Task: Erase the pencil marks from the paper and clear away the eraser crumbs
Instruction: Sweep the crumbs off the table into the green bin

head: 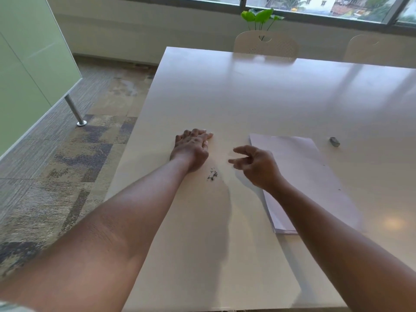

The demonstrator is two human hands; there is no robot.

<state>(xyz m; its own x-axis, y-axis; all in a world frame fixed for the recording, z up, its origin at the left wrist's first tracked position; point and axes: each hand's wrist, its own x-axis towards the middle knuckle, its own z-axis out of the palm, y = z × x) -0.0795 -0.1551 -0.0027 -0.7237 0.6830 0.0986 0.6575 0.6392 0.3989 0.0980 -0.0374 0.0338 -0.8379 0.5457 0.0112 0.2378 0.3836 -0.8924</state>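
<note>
Two bare hands work over a pale table (pixel 247 91). The left hand (pixel 191 147) lies on the tabletop near its left edge, fingers straight and close together, pointing away from the person; its palm side is hidden, so whether anything lies beneath it cannot be told. The right hand (pixel 254 164) hovers just above the table with fingers loosely curled and spread apart, gripping nothing, its wrist and forearm covering the near left part of the paper (pixel 310 174).

Between the two hands, closer to the left wrist, sits a small dark cluster of eraser crumbs (pixel 212 175) on the bare table; each crumb is too small to make out singly. The paper lies flat to the right, its long axis running from the far left toward the near right. A couple of dark specks (pixel 339 189) near its right edge are perhaps more crumbs. Well beyond the sheet's far right corner lies a small grey eraser (pixel 334 141), apart from everything.
</note>
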